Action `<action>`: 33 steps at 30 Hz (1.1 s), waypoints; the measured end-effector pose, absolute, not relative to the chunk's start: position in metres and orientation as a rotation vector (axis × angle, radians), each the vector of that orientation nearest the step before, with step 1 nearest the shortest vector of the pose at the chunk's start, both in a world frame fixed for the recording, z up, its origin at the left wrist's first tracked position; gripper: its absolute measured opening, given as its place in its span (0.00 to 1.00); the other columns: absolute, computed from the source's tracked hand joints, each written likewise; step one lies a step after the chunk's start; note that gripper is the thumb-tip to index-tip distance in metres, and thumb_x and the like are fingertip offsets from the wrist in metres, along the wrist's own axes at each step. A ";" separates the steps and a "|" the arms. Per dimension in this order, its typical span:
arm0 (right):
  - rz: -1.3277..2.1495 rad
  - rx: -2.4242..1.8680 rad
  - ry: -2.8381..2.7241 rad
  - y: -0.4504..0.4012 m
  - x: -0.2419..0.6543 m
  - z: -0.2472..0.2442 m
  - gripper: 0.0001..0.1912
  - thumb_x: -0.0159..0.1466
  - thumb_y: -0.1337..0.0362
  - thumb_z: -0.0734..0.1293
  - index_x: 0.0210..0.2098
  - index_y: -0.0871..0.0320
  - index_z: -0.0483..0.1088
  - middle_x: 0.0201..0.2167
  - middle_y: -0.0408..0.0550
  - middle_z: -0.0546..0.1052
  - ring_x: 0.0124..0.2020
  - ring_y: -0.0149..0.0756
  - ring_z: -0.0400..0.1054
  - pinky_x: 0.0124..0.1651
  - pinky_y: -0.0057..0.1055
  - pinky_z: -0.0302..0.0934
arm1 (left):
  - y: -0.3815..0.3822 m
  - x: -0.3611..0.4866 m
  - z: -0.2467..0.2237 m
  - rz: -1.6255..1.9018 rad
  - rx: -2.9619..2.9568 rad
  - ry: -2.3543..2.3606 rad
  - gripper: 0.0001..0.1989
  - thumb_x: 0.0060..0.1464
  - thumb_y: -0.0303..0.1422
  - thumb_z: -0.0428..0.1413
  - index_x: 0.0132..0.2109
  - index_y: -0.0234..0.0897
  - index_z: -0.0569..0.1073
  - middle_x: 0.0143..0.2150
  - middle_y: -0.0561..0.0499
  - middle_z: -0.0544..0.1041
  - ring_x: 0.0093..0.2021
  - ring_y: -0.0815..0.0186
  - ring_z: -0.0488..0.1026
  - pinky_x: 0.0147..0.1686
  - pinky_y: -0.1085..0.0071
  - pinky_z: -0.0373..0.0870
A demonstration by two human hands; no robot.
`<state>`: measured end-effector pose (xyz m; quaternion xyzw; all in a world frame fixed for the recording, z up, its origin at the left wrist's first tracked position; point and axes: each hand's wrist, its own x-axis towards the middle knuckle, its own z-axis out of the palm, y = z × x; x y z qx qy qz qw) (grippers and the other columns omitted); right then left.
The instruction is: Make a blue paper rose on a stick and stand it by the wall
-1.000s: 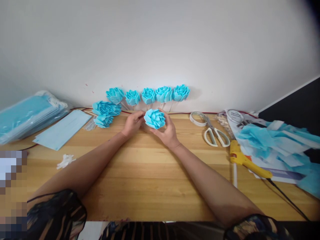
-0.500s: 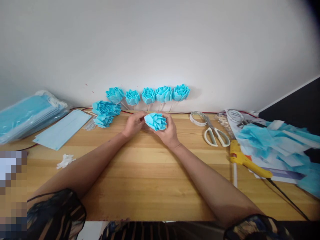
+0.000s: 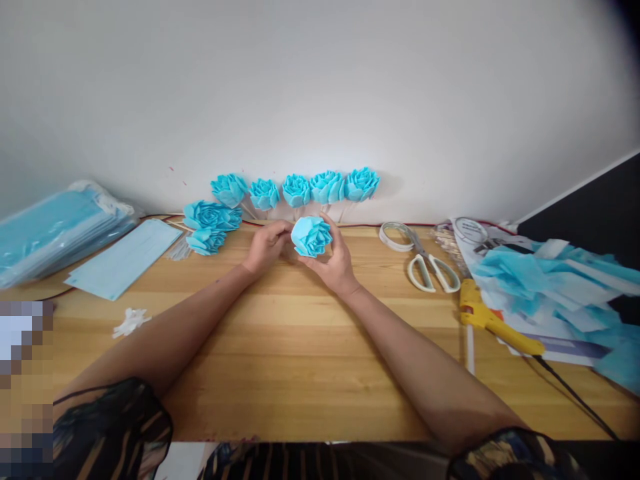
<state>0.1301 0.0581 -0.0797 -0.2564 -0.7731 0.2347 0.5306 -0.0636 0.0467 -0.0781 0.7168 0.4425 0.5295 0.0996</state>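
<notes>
A light-blue artificial flower (image 3: 312, 237) with layered petals is between my hands above the wooden table, its base turned leftward. My left hand (image 3: 270, 247) pinches at the base side, where the stem is hidden by the fingers. Around the bloom's right side curves my right hand (image 3: 337, 260), thumb below and fingers behind it. Several finished blue flowers (image 3: 296, 191) on pale stems lean against the wall behind. More blue flowers (image 3: 207, 241) lie to the left of my left hand.
To the right are white-handled scissors (image 3: 433, 272), a roll of white tape (image 3: 387, 241), a yellow glue gun (image 3: 500, 327) with its cord, and a pile of blue and white strips (image 3: 560, 287). Flat blue sheets (image 3: 125, 259), a plastic-wrapped pack (image 3: 60, 223) and white scraps (image 3: 131, 321) lie left.
The flower has turned between my hands, showing different outer petals and sitting slightly higher. My right fingers have shifted around it; my left hand stays nearly in place.
</notes>
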 end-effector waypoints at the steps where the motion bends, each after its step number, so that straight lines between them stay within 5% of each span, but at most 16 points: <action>1: 0.567 -0.612 -1.837 0.058 0.130 -0.079 0.43 0.58 0.45 0.74 0.67 0.52 0.58 0.62 0.57 0.70 0.63 0.51 0.66 0.66 0.49 0.61 | 0.047 -0.064 -0.078 1.567 2.119 1.296 0.10 0.58 0.28 0.51 0.36 0.35 0.77 0.35 0.50 0.81 0.36 0.65 0.76 0.38 0.72 0.71; 14: 0.600 -0.624 -1.794 0.056 0.130 -0.076 0.25 0.60 0.51 0.73 0.53 0.50 0.65 0.53 0.52 0.76 0.54 0.46 0.72 0.59 0.45 0.67 | 0.045 -0.063 -0.076 1.516 2.098 1.342 0.08 0.56 0.29 0.54 0.37 0.35 0.78 0.34 0.49 0.81 0.33 0.65 0.75 0.35 0.72 0.71; 22: 0.660 -0.633 -1.848 0.061 0.127 -0.081 0.34 0.56 0.52 0.77 0.59 0.52 0.66 0.60 0.55 0.73 0.61 0.48 0.68 0.64 0.46 0.62 | 0.045 -0.063 -0.076 1.564 2.078 1.333 0.08 0.57 0.30 0.54 0.36 0.35 0.78 0.34 0.49 0.81 0.33 0.65 0.75 0.36 0.71 0.71; 28: 0.694 -0.717 -1.956 0.079 0.126 -0.094 0.17 0.62 0.59 0.70 0.50 0.55 0.74 0.54 0.56 0.79 0.57 0.50 0.72 0.62 0.51 0.64 | 0.044 -0.063 -0.074 1.562 2.115 1.346 0.09 0.59 0.30 0.53 0.37 0.35 0.78 0.35 0.48 0.82 0.35 0.63 0.77 0.37 0.70 0.72; 33: 0.684 -0.772 -1.995 0.086 0.125 -0.101 0.16 0.63 0.61 0.68 0.50 0.54 0.75 0.52 0.52 0.80 0.55 0.47 0.72 0.61 0.50 0.64 | 0.039 -0.060 -0.068 1.515 2.191 1.317 0.09 0.60 0.31 0.52 0.37 0.36 0.78 0.36 0.47 0.82 0.37 0.62 0.78 0.39 0.69 0.73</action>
